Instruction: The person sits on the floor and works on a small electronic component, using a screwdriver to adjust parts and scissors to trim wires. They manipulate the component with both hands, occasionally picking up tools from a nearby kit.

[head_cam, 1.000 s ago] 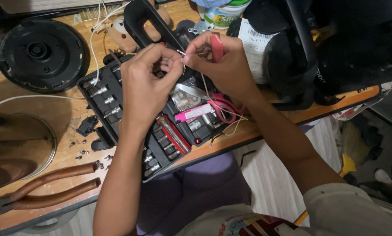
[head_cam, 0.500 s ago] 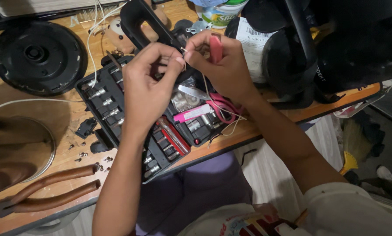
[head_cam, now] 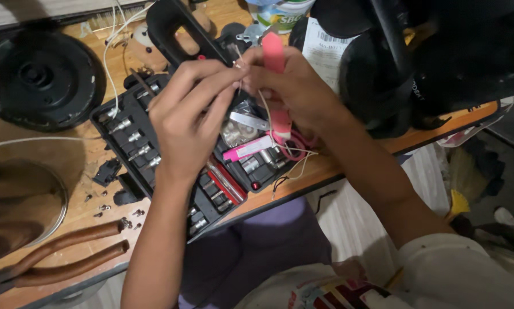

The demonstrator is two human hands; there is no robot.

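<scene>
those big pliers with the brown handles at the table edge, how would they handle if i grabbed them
The pliers look long and metal, so probably stiff and heavy for their size. The rounded brown grips may give decent hold. Lying flat near the table edge, they seem unlikely to roll, though a careless push could tip them off.

A white paper label (head_cam: 324,52) with black printing sticks to a dark round object at the far side of the wooden bench. Left of it, at the far edge, stands a white plastic tub (head_cam: 280,12) with blue-green lettering.
</scene>
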